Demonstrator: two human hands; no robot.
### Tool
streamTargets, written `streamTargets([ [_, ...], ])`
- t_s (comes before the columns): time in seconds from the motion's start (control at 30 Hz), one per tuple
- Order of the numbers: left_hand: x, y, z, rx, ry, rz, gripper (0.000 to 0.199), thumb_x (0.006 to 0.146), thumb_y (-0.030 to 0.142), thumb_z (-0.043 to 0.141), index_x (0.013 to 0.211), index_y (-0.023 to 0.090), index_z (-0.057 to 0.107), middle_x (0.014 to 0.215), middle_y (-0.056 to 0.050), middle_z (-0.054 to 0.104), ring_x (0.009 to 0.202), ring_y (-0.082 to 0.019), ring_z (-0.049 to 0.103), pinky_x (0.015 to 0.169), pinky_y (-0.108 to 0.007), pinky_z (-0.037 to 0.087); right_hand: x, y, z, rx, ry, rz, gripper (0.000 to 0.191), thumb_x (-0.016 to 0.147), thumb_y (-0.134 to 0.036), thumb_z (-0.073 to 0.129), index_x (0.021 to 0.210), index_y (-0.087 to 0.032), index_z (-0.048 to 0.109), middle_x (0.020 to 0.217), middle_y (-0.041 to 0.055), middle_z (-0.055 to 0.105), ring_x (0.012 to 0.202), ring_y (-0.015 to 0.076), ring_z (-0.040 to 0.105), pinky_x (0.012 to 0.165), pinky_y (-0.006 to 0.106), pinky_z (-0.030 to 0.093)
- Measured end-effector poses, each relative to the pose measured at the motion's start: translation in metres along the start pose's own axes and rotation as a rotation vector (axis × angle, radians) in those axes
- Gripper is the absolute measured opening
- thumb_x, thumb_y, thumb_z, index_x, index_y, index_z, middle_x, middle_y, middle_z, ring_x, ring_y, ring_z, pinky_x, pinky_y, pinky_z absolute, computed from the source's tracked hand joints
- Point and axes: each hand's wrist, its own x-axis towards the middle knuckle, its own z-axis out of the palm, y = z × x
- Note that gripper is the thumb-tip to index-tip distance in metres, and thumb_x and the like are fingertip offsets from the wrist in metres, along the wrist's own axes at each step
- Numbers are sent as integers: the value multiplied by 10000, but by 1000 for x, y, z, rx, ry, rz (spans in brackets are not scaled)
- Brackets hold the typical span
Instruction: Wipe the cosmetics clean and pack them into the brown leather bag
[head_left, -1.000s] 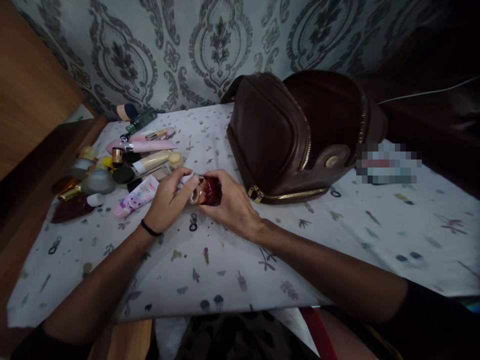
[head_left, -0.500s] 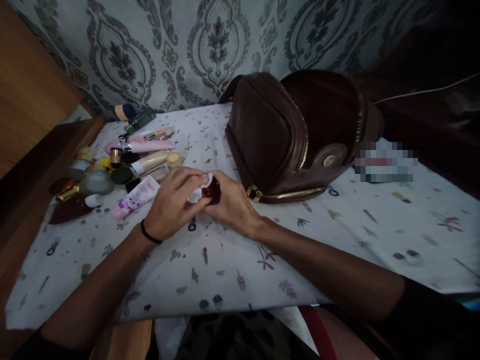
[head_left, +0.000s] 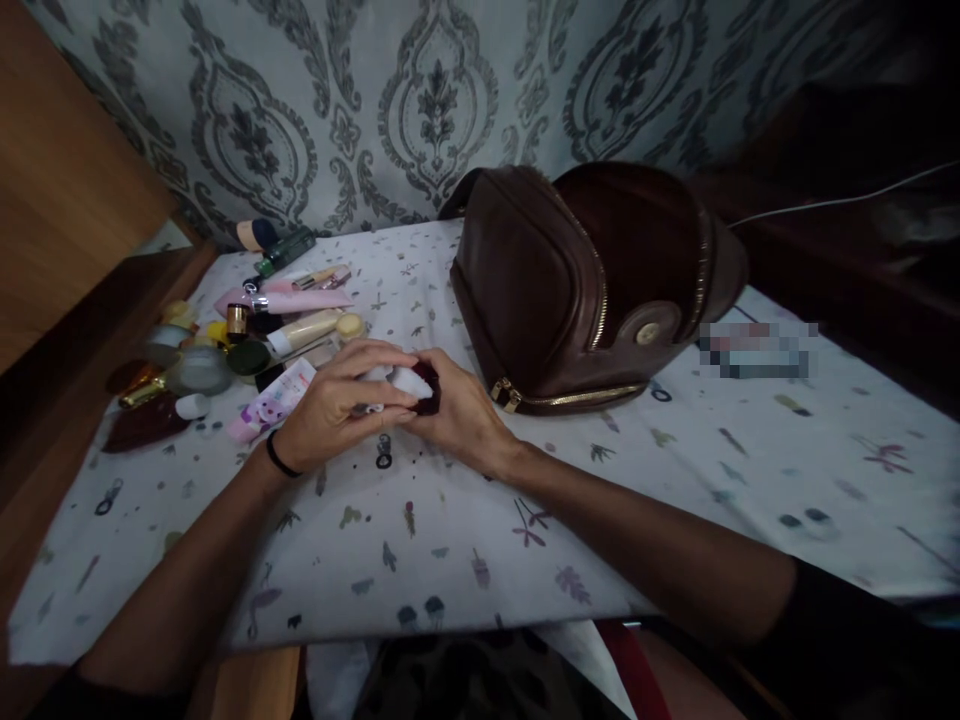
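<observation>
My left hand [head_left: 339, 408], a black band at its wrist, is closed on a crumpled white tissue [head_left: 409, 383]. The tissue presses against a small, shiny dark red container [head_left: 430, 388], whose exact kind I cannot make out. My right hand [head_left: 466, 418] is wrapped round that container, and its fingers are partly hidden. Both hands meet just above the patterned tablecloth [head_left: 450, 520]. Beside my left hand lies a pink and white tube [head_left: 274, 402] with a purple cartoon figure.
A brown leather backpack [head_left: 525, 290] with gold zips lies on the table right of my hands. Cosmetics fill the left side: a cream tube [head_left: 304, 332], a pink tube [head_left: 307, 299], a green bottle [head_left: 286, 250], a dark red bottle [head_left: 146, 428]. A blurred-out item [head_left: 757, 352] is at right.
The white tissue now covers more of the dark red container, which showed more of its glossy side before. My left hand's fingers have shifted over it. The view has tilted slightly.
</observation>
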Motion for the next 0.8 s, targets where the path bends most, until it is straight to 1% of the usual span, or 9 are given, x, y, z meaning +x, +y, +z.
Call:
streamTargets([
  [0.1, 0, 0, -2, -43, 12, -53, 179, 913, 320, 643, 780, 234, 726, 1157, -89, 713, 1114, -238, 644, 965, -450, 518, 3, 3, 2, 86, 20, 80, 471, 653, -267, 734, 1073, -187, 537, 928, 25, 647, 832, 182, 607, 756, 321, 479],
  [0.2, -2, 1, -2, -53, 33, -130, 344, 906, 312, 640, 584, 192, 611, 1152, -100, 713, 1003, -211, 683, 896, -390, 548, 5, 6, 7, 259, 22, 139, 489, 623, -263, 757, 1052, -189, 534, 928, 13, 649, 840, 163, 615, 785, 311, 495],
  [0.3, -3, 3, -4, -33, 92, -199, 415, 888, 295, 655, 517, 183, 506, 1115, -97, 718, 935, -192, 691, 843, -345, 547, 7, 5, 10, 458, 5, 182, 516, 581, -249, 797, 1016, -190, 526, 954, 13, 648, 868, 155, 623, 835, 315, 510],
  [0.4, -4, 2, -6, -20, 151, -257, 345, 873, 316, 661, 580, 203, 517, 1107, -70, 719, 995, -215, 683, 852, -352, 533, 8, 1, 9, 649, 5, 214, 541, 518, -254, 843, 945, -201, 516, 922, -4, 640, 845, 150, 628, 865, 322, 516],
  [0.47, -5, 0, -6, -31, 163, -306, 297, 848, 362, 679, 645, 222, 513, 1106, -47, 720, 1018, -237, 678, 883, -386, 527, 8, -1, 7, 739, 9, 231, 555, 500, -259, 860, 933, -211, 517, 922, -9, 642, 844, 151, 633, 877, 323, 516],
  [0.53, -5, -1, -5, -39, 185, -391, 284, 813, 416, 707, 709, 235, 513, 1087, -37, 721, 1007, -258, 682, 860, -397, 541, 9, -3, 6, 792, 6, 251, 570, 476, -254, 871, 926, -214, 524, 906, -18, 634, 828, 148, 632, 871, 318, 516],
  [0.67, -4, 1, -3, -64, 225, -503, 330, 746, 509, 741, 867, 256, 567, 1000, -32, 726, 935, -279, 700, 772, -386, 572, 8, -3, 6, 797, 9, 275, 624, 426, -250, 901, 927, -218, 531, 870, -32, 614, 807, 146, 623, 850, 309, 516],
  [0.73, -3, 4, -4, -75, 217, -523, 330, 744, 508, 739, 883, 258, 575, 1023, -35, 730, 949, -285, 701, 801, -405, 573, 7, -3, 5, 760, 7, 263, 619, 443, -259, 903, 934, -223, 528, 862, -37, 615, 809, 145, 618, 831, 302, 514],
  [0.8, -2, 7, -5, -85, 187, -550, 315, 752, 492, 731, 872, 249, 571, 1064, -48, 732, 987, -288, 697, 849, -421, 567, 6, -5, 2, 684, -10, 242, 564, 510, -255, 877, 951, -228, 525, 839, -48, 614, 792, 140, 610, 777, 285, 514],
])
